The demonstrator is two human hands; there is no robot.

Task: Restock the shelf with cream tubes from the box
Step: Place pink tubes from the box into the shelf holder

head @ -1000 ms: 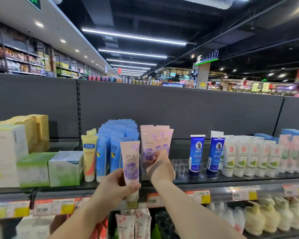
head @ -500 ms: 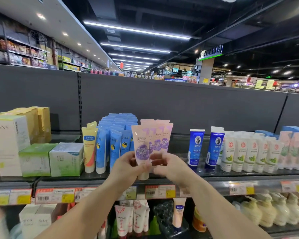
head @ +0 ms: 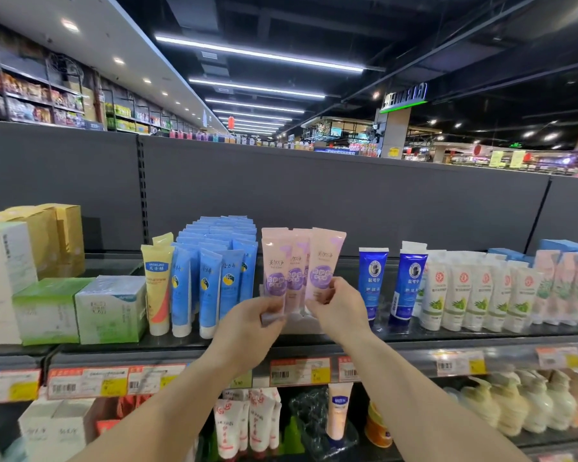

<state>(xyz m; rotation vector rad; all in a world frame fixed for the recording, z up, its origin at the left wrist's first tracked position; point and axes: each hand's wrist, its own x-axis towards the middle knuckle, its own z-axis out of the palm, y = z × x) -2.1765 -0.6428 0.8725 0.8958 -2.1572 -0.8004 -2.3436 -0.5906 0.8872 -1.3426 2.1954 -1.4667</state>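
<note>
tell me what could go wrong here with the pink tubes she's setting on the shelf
1. The pink cream tubes with purple labels stand upright and close together; as the left hand and right hand let go, one may tip.
2. A falling tube could knock the light blue tubes beside them, or the dark blue tubes.
3. They sit near the glass shelf's front edge and might slide off.

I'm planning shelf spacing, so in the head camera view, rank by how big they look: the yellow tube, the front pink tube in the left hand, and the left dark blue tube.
1. front pink tube
2. yellow tube; close to the pink one, so unsure
3. left dark blue tube
</note>
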